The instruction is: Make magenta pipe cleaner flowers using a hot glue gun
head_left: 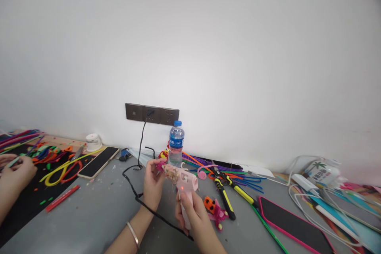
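Observation:
My right hand (192, 212) is wrapped round the grip of a pink hot glue gun (188, 182), whose small red light is lit. Its nozzle end points left, toward my left hand (153, 184). Between the fingertips of that hand is a small magenta fuzzy piece (160, 166), apparently of pipe cleaner, partly hidden by the fingers. Whether the nozzle touches it, I cannot tell. Right of the glue gun, an orange and magenta pipe-cleaner figure (218, 214) lies on the grey table (116, 206).
Behind my hands stands a water bottle (176, 143). A black cord (131, 182) runs from the wall socket (151, 114) across my left forearm. Yellow-black pliers (224, 198), pipe cleaners (250, 182) and a pink-cased phone (293, 224) lie right. Another person's hands (20, 174) work at far left.

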`<state>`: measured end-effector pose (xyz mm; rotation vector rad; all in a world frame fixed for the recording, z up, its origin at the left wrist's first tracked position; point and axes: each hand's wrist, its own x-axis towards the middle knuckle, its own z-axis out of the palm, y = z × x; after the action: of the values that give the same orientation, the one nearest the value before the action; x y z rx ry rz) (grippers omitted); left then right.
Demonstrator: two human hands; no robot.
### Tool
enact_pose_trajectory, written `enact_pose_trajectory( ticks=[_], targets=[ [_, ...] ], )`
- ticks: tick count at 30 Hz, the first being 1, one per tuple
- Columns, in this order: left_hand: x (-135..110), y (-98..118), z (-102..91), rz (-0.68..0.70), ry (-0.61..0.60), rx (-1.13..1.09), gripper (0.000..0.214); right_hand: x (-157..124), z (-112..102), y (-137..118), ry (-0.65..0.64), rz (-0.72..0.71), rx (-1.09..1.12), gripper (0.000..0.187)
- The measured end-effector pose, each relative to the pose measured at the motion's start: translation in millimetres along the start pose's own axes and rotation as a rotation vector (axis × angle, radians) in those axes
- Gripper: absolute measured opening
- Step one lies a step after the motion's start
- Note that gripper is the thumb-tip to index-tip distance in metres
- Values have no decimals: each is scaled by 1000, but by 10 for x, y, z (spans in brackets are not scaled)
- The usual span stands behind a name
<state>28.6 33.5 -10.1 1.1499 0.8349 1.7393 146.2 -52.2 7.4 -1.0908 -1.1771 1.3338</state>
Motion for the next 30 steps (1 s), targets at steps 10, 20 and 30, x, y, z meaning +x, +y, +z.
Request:
enact_pose_trajectory(
  ticks=[10,20,30],
  targets=[
    [7,-2,-9,18,19,20,33,-2,-16,46,-8,-27,-5,53],
    [14,-38,-21,24,2,-2,34,-6,-16,52,2,-22,-21,53],
    [21,-63,-53,53,19,19,30,5,-19,12,37,-32,-43,52]
  ],
)
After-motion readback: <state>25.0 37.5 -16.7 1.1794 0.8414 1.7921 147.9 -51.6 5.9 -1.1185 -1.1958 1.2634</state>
